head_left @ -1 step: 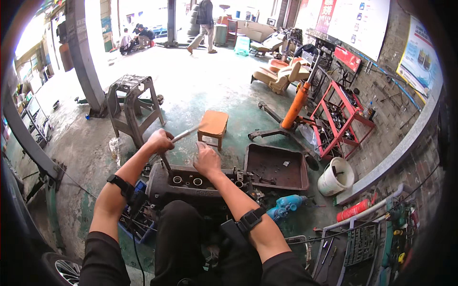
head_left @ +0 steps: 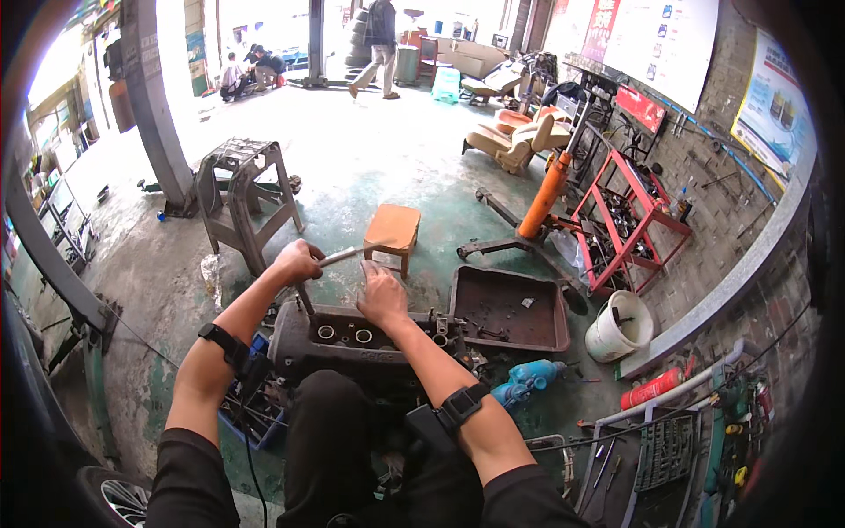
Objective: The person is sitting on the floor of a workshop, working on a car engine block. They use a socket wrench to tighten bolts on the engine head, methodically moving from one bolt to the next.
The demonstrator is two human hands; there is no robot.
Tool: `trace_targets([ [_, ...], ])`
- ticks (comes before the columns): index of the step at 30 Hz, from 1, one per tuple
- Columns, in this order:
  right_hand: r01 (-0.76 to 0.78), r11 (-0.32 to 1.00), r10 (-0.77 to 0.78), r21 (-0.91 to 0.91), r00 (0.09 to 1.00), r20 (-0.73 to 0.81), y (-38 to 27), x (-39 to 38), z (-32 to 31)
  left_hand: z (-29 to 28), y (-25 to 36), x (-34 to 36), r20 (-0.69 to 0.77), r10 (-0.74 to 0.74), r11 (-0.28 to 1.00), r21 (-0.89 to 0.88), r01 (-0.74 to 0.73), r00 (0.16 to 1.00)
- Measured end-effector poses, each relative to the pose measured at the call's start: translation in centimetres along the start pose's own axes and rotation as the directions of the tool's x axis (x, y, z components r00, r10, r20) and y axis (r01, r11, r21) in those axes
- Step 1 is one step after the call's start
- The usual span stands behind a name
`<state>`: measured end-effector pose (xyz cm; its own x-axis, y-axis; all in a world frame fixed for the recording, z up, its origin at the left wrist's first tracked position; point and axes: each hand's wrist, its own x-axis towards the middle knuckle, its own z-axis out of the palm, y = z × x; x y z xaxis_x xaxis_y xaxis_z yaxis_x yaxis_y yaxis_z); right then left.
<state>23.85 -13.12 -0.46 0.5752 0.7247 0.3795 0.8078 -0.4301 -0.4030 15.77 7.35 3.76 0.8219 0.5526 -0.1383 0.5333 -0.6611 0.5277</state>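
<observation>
My left hand [head_left: 297,261] is closed round the head of a long-handled socket wrench [head_left: 339,256]. Its dark extension [head_left: 305,299] points down into the top of a dark engine [head_left: 352,352], beside round plug wells. The wrench's handle reaches right, its far end smeared by motion. Just below that handle is my right hand [head_left: 383,297], its back toward me and one digit pointing up; most of its fingers are hidden. I cannot tell whether it touches the handle. The engine stands in front of my knees.
Right of the engine lies a brown metal tray [head_left: 509,273] with small parts. Beyond are a wooden stool [head_left: 393,227], a grey stand [head_left: 251,194] and an orange hoist [head_left: 544,198]. A white bucket [head_left: 620,326], a blue jack-like object [head_left: 531,378] and a red cart [head_left: 629,220] are at right.
The wrench handle's far end has swung down toward me, nearer my right hand. Both hands stay in almost the same place.
</observation>
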Motion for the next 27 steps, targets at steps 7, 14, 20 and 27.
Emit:
trace_targets([
  [7,0.027,0.968,-0.037,-0.249,0.999,-0.037,-1.5,-0.5,-1.2,3.4,1.8,0.0,-0.075,0.079,0.988,0.135,-0.068,0.994],
  [14,-0.119,0.989,0.139,-0.085,0.943,0.301,-2.6,-0.2,-2.7,3.0,0.5,-1.1,-0.04,0.104,0.992,0.07,-0.101,0.994],
  [20,-0.295,0.934,0.173,0.202,0.867,0.466,-4.8,-0.5,-4.3,2.0,0.7,-4.1,-0.305,0.052,0.994,-0.074,-0.078,0.951],
  [27,-0.168,0.887,-0.137,0.431,0.794,0.592,-10.5,-3.3,-1.9,0.2,-0.1,-4.5,-0.164,0.144,0.977,0.181,-0.114,0.976],
])
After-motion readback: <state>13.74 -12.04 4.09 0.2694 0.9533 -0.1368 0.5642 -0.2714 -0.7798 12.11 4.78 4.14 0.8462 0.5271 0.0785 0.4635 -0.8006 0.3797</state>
